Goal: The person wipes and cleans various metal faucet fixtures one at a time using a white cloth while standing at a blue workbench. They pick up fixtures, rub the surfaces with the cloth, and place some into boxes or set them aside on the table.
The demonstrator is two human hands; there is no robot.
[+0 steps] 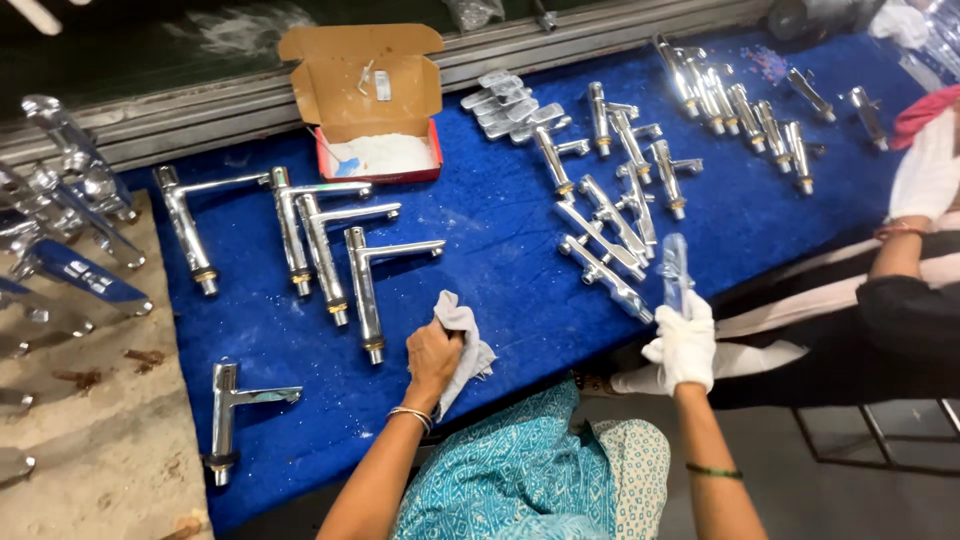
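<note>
Head view: gloved right hand (684, 345) grips a chrome tap (674, 272), likely heavy, stiff and slippery, best held by its body; left hand (433, 355) clutches a soft cloth (467, 340).

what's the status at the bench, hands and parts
Left hand bare, shut on white cloth. Right hand gloved, shut on chrome tap part. Chrome taps lie on blue mat.

A white glove covers the right hand (686, 345); bangles circle both wrists; the dress is teal with white print.
</note>
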